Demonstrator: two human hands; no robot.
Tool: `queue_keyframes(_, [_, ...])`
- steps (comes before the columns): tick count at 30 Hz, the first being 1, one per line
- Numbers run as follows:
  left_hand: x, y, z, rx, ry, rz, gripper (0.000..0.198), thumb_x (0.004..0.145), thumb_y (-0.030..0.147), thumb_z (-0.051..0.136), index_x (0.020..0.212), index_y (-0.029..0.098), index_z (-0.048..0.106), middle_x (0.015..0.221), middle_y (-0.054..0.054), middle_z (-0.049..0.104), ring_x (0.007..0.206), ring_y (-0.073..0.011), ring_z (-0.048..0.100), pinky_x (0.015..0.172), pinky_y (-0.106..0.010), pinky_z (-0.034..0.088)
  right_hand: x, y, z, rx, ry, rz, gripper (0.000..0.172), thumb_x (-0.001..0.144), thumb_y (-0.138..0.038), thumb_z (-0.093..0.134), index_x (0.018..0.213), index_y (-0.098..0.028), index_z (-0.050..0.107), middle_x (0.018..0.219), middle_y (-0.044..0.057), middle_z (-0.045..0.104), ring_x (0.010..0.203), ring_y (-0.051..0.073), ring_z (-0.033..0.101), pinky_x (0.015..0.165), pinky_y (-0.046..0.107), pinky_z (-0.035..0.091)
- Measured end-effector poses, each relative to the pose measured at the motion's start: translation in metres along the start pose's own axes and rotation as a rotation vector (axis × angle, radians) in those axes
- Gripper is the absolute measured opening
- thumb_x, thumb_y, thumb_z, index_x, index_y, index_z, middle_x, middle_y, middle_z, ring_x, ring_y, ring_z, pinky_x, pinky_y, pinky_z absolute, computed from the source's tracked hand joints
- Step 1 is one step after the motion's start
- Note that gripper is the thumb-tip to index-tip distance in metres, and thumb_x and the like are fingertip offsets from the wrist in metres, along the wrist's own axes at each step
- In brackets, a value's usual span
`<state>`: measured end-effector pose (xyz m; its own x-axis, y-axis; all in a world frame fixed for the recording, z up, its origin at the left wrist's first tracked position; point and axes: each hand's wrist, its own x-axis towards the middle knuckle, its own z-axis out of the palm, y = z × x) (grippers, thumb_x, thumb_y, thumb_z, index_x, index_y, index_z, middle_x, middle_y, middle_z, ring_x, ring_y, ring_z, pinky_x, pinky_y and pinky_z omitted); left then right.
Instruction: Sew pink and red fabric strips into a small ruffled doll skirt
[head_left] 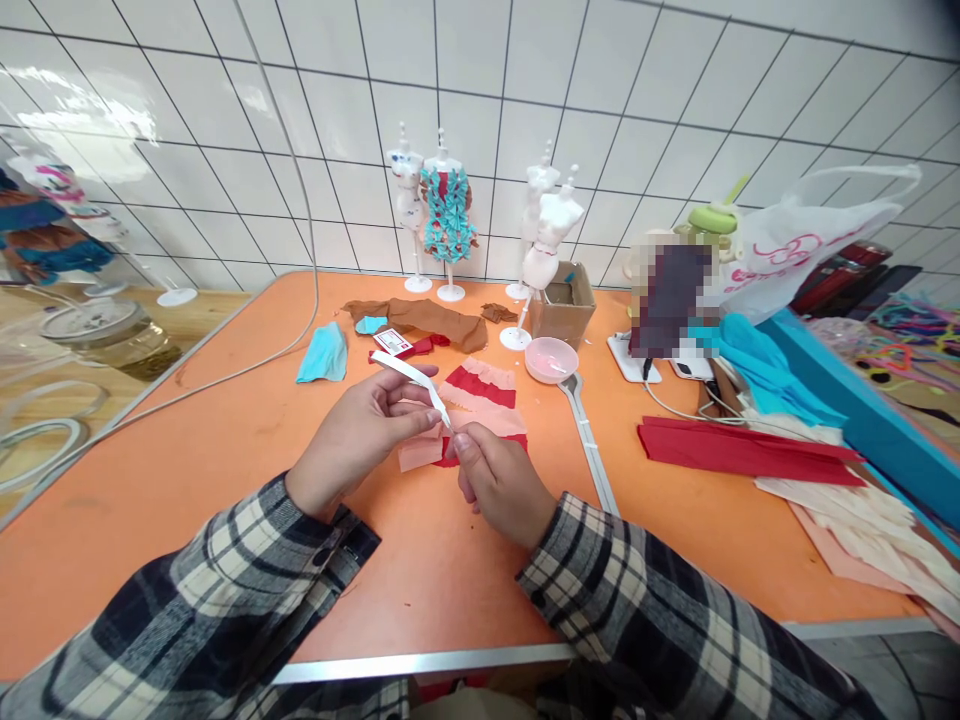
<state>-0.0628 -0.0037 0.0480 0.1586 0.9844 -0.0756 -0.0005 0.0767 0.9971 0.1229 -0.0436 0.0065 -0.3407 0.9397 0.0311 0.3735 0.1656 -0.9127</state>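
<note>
My left hand (pixel 352 430) is closed on a narrow white strip (pixel 405 370), which looks like paper or tape and bends in the middle. At the strip's lower tip, my right hand (pixel 501 482) is closed with thumb and fingertips together, pinching that end. Beneath both hands lie pieces of pink and red crepe-like material (pixel 484 385), partly covered by my fingers. Just beyond my left hand are a small white and red packet (pixel 391 343) and a light blue piece (pixel 324 353).
Several white mini mannequins stand along the tiled wall, one in a turquoise ruffled dress (pixel 448 215). A pink bowl (pixel 551 360), a cardboard box (pixel 566 305) and grey tongs-like tool (pixel 589 445) are right of centre. A red strip (pixel 750 452) lies further right. A cable (pixel 307 200) crosses the left side.
</note>
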Motion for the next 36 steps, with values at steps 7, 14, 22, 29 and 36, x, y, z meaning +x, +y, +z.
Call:
queue_keyframes(7, [-0.0009, 0.0011, 0.0036, 0.023, 0.011, 0.011, 0.059, 0.064, 0.025, 0.090, 0.117, 0.015, 0.068, 0.082, -0.001, 0.076, 0.079, -0.0199, 0.074, 0.076, -0.033, 0.062, 0.0012, 0.0005, -0.0002, -0.005, 0.019, 0.022, 0.029, 0.107, -0.042, 0.037, 0.087, -0.024, 0.048, 0.058, -0.005, 0.051, 0.052, 0.014, 0.051, 0.054, 0.026, 0.033])
queue_keyframes(14, [-0.0030, 0.0023, 0.0055, 0.031, 0.012, 0.008, 0.061, 0.065, 0.024, 0.088, 0.122, 0.014, 0.067, 0.085, 0.000, 0.075, 0.080, -0.0185, 0.074, 0.078, -0.033, 0.062, 0.0010, -0.0055, -0.0010, 0.011, 0.033, 0.066, 0.028, 0.106, -0.039, 0.040, 0.085, -0.023, 0.049, 0.059, -0.005, 0.050, 0.052, 0.013, 0.052, 0.053, 0.024, 0.033])
queue_keyframes(22, [-0.0014, -0.0002, 0.0035, 0.019, 0.012, 0.011, 0.064, 0.065, 0.025, 0.089, 0.123, 0.014, 0.067, 0.087, -0.001, 0.075, 0.080, -0.0172, 0.073, 0.076, -0.029, 0.061, 0.0020, -0.0046, 0.0011, 0.075, 0.038, 0.064, 0.032, 0.105, -0.042, 0.039, 0.080, -0.023, 0.047, 0.059, -0.005, 0.050, 0.046, 0.011, 0.053, 0.043, 0.020, 0.036])
queue_keyframes(29, [-0.0027, -0.0013, 0.0049, -0.003, 0.014, 0.024, 0.065, 0.064, 0.022, 0.089, 0.125, 0.015, 0.066, 0.086, 0.001, 0.073, 0.079, -0.0164, 0.073, 0.074, -0.028, 0.060, 0.0013, -0.0012, 0.0040, 0.178, 0.023, 0.121, 0.031, 0.103, -0.045, 0.040, 0.081, -0.024, 0.046, 0.060, -0.007, 0.044, 0.038, 0.010, 0.051, 0.030, 0.019, 0.042])
queue_keyframes(36, [-0.0029, -0.0001, 0.0064, -0.010, 0.020, 0.040, 0.064, 0.064, 0.020, 0.087, 0.124, 0.014, 0.064, 0.085, 0.000, 0.074, 0.078, -0.0165, 0.073, 0.072, -0.028, 0.060, 0.0021, -0.0049, 0.0014, 0.153, 0.024, 0.086, 0.030, 0.104, -0.042, 0.041, 0.082, -0.023, 0.047, 0.059, -0.007, 0.047, 0.039, 0.008, 0.053, 0.034, 0.015, 0.042])
